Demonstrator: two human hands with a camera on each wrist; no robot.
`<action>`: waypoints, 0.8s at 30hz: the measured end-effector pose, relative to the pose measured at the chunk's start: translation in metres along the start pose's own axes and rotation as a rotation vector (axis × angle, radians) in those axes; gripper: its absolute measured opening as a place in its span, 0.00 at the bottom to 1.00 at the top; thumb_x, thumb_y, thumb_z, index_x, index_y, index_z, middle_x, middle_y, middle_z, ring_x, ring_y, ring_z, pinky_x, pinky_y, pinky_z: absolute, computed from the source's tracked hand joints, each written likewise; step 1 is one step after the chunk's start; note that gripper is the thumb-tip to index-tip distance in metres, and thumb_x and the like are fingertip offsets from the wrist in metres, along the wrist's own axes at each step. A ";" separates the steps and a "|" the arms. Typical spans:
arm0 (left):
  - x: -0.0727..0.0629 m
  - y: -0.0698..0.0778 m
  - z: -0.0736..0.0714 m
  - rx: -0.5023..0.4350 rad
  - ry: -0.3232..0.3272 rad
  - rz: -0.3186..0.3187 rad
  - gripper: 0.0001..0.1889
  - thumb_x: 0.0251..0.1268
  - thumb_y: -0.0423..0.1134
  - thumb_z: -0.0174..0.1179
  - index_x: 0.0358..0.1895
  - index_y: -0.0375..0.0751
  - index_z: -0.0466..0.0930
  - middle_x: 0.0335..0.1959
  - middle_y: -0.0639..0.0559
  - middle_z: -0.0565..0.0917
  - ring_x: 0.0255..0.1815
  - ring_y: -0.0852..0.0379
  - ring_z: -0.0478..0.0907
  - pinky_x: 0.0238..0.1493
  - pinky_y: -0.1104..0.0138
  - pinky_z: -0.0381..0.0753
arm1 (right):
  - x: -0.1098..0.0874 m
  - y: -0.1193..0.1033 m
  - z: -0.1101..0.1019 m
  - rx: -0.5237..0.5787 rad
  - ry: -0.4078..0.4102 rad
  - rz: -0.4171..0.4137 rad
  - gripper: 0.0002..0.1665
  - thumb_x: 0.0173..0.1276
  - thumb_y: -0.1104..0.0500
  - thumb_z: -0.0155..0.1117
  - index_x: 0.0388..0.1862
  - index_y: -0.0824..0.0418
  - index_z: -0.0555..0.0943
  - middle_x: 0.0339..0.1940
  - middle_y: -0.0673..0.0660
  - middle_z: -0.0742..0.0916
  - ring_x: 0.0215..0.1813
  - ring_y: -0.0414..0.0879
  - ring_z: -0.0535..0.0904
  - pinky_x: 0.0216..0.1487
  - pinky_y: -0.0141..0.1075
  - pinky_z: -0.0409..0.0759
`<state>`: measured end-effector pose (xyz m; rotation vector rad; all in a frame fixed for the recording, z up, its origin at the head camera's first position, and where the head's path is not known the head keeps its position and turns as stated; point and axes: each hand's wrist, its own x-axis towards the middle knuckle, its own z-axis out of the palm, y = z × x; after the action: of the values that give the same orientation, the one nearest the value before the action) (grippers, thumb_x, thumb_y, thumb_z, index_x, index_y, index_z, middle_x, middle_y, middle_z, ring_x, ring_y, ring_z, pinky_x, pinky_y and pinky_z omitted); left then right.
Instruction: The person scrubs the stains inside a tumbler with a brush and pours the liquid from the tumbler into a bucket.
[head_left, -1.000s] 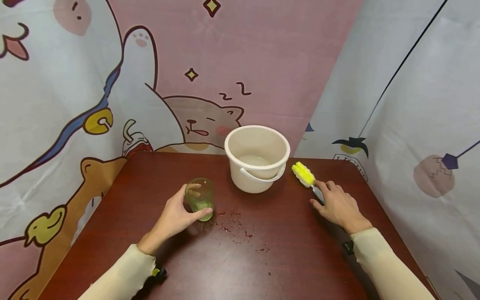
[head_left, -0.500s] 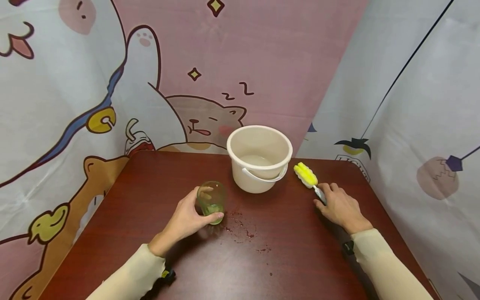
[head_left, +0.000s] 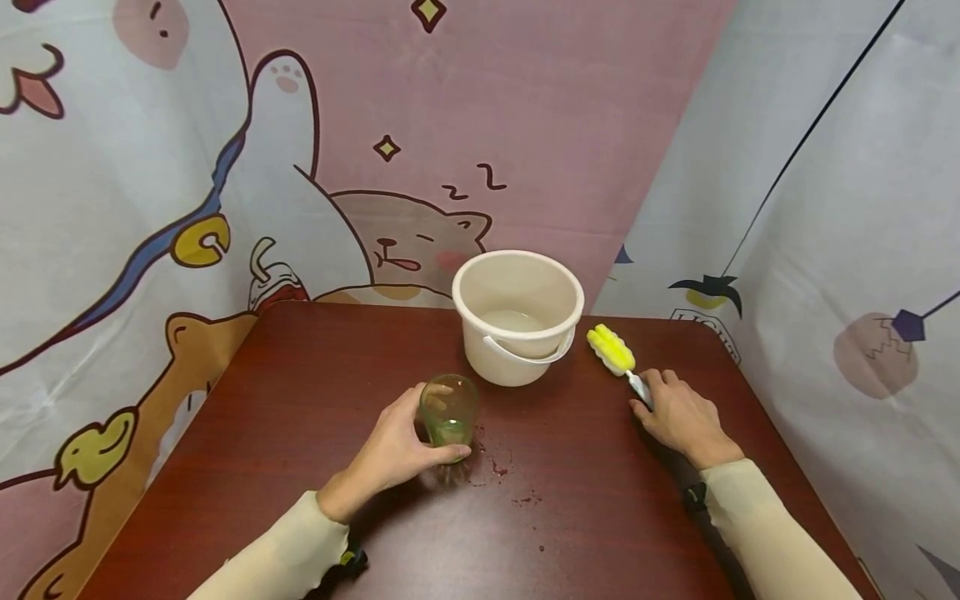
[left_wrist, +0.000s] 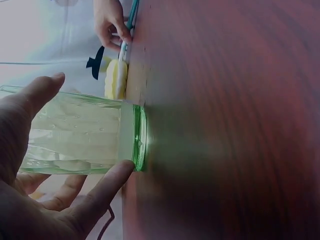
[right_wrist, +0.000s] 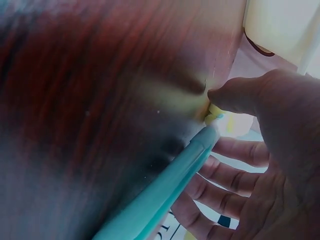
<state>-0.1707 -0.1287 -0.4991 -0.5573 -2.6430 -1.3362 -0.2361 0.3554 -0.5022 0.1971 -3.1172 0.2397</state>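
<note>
My left hand (head_left: 397,446) grips a clear green drinking glass (head_left: 448,408) from its left side, thumb low near the base. Seen from the left wrist, the glass (left_wrist: 85,132) has a thick green bottom close to the tabletop, and droplets show on its wall. On the right, my right hand (head_left: 686,421) is at a bottle brush with a yellow and white sponge head (head_left: 611,348). In the right wrist view its teal handle (right_wrist: 160,187) lies along the fingers, while the thumb stands apart from it.
A cream bucket (head_left: 487,350) with its handle down stands at the back middle, some liquid inside. Water drops (head_left: 498,471) are scattered on the dark red-brown table (head_left: 337,350) right of the glass. Printed curtains (head_left: 585,125) hang behind and beside the table.
My left hand has moved the glass to the right and a little nearer me, over part of the water drops. My right hand has shifted slightly back from the sponge head; the brush stays put.
</note>
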 end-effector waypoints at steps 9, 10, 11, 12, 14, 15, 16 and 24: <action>-0.003 0.011 0.010 0.021 -0.034 0.025 0.45 0.51 0.55 0.95 0.73 0.54 0.84 0.62 0.57 0.91 0.66 0.56 0.90 0.69 0.53 0.90 | 0.000 -0.001 0.000 -0.003 -0.030 0.023 0.33 0.81 0.52 0.75 0.73 0.72 0.76 0.53 0.70 0.85 0.42 0.57 0.82 0.37 0.54 0.87; -0.003 0.013 0.011 0.018 -0.040 0.016 0.45 0.51 0.54 0.95 0.73 0.54 0.84 0.62 0.57 0.92 0.66 0.56 0.90 0.69 0.52 0.90 | 0.000 -0.001 0.000 -0.002 -0.029 0.024 0.32 0.81 0.53 0.75 0.72 0.72 0.77 0.53 0.71 0.85 0.41 0.56 0.83 0.37 0.54 0.87; -0.003 0.014 0.012 0.015 -0.047 0.006 0.45 0.51 0.54 0.95 0.73 0.55 0.83 0.62 0.58 0.92 0.66 0.56 0.90 0.69 0.53 0.90 | -0.001 -0.001 0.000 0.002 -0.028 0.026 0.31 0.81 0.54 0.75 0.71 0.72 0.77 0.53 0.71 0.86 0.41 0.56 0.83 0.36 0.54 0.87; -0.003 0.015 0.012 0.011 -0.052 -0.006 0.45 0.52 0.53 0.95 0.73 0.55 0.83 0.62 0.59 0.92 0.67 0.56 0.90 0.70 0.53 0.90 | -0.001 -0.001 0.000 0.005 -0.026 0.025 0.30 0.81 0.55 0.74 0.71 0.72 0.78 0.53 0.71 0.86 0.40 0.56 0.83 0.37 0.55 0.87; -0.003 0.016 0.013 0.009 -0.060 -0.027 0.44 0.52 0.52 0.95 0.73 0.56 0.82 0.62 0.60 0.92 0.67 0.56 0.90 0.70 0.52 0.89 | -0.002 -0.002 0.000 0.014 -0.021 0.023 0.28 0.82 0.57 0.73 0.70 0.72 0.78 0.52 0.72 0.86 0.40 0.57 0.83 0.37 0.55 0.88; -0.003 0.017 0.013 0.008 -0.063 -0.038 0.44 0.52 0.52 0.95 0.73 0.56 0.82 0.62 0.60 0.92 0.66 0.56 0.90 0.70 0.52 0.89 | -0.002 -0.002 0.000 0.018 -0.020 0.022 0.27 0.82 0.58 0.73 0.70 0.72 0.78 0.53 0.72 0.86 0.39 0.57 0.83 0.37 0.56 0.88; -0.003 0.017 0.013 0.006 -0.066 -0.045 0.44 0.52 0.51 0.95 0.73 0.56 0.82 0.62 0.60 0.93 0.66 0.56 0.90 0.70 0.52 0.89 | -0.002 -0.002 -0.001 0.021 -0.022 0.022 0.27 0.82 0.58 0.72 0.70 0.72 0.77 0.53 0.72 0.86 0.39 0.57 0.83 0.37 0.56 0.88; -0.004 0.018 0.014 -0.006 -0.064 -0.066 0.44 0.51 0.51 0.96 0.72 0.57 0.82 0.62 0.61 0.93 0.67 0.57 0.90 0.70 0.52 0.89 | -0.003 -0.004 -0.001 0.047 -0.020 0.018 0.24 0.86 0.61 0.67 0.71 0.73 0.74 0.53 0.74 0.82 0.35 0.57 0.81 0.32 0.51 0.85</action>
<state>-0.1599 -0.1093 -0.4952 -0.5265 -2.7321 -1.3673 -0.2326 0.3525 -0.5010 0.1728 -3.1361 0.3133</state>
